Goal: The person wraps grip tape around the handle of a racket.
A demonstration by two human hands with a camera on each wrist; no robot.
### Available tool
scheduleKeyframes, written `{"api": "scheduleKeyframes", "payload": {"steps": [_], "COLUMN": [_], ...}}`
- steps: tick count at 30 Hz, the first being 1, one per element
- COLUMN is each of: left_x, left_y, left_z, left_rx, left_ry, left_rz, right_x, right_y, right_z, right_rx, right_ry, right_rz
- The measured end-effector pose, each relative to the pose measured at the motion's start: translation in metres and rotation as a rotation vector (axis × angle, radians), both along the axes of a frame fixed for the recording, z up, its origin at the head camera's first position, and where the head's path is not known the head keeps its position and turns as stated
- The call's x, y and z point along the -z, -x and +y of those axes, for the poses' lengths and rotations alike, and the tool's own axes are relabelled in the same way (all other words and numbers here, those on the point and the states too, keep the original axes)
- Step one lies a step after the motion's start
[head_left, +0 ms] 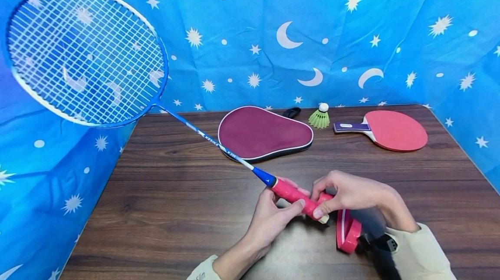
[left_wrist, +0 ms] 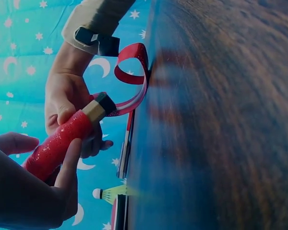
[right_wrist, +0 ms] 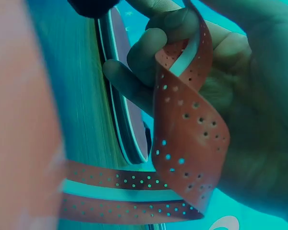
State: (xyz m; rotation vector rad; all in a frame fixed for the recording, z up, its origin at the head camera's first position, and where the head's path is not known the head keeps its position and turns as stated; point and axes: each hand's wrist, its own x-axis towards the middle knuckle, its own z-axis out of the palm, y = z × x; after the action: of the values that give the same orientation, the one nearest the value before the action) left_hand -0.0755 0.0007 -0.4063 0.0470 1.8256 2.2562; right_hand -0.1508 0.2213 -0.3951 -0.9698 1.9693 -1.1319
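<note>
A blue and white badminton racket point(head_left: 187, 124) slants up to the left, its strung head raised before the backdrop. My left hand point(head_left: 267, 219) grips its handle from below, thumb on the red wrapped part point(head_left: 287, 191). At the handle's lower end my right hand point(head_left: 351, 191) pinches red overgrip tape point(head_left: 353, 233). A loose length of that tape hangs from the right hand and curls on the table. Close up in the right wrist view, the perforated tape point(right_wrist: 192, 129) twists and shows a pale centre strip. The handle's butt point(left_wrist: 100, 106) is bare of tape.
Along the back of the brown wooden table point(head_left: 164, 210) lie a maroon paddle case point(head_left: 265, 134), a yellow-green shuttlecock point(head_left: 320, 118) and a red table tennis paddle point(head_left: 398, 130). Blue cloth point(head_left: 234, 24) with moons and stars hangs behind and at the sides.
</note>
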Motion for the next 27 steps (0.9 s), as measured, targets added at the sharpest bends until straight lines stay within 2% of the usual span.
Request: {"api": "scheduleKeyframes", "payload": {"steps": [5, 11, 18, 27], "left_x": [0.001, 0.0029, 0.0029, 0.0056], "left_y": [-0.0016, -0.0024, -0.0032, -0.0035], "left_z": [-0.0002, -0.0006, 0.0024, 0.005], "left_rx": [-0.013, -0.026, -0.011, -0.032], "left_ry": [0.084, 0.078, 0.096, 0.117], "left_rz": [-0.008, -0.047, -0.052, -0.098], "right_x": [0.0, -0.0018, -0.001, 0.0003], "right_y": [-0.0015, -0.0028, -0.0037, -0.0048], "right_z": [-0.0028, -0.0034, -0.0055, -0.0068], "right_rx": [-0.018, -0.006, 0.026, 0.053], "right_ry": [0.024, 0.019, -0.04, -0.061], "right_rz": [-0.009, -0.009, 0.008, 0.015]}}
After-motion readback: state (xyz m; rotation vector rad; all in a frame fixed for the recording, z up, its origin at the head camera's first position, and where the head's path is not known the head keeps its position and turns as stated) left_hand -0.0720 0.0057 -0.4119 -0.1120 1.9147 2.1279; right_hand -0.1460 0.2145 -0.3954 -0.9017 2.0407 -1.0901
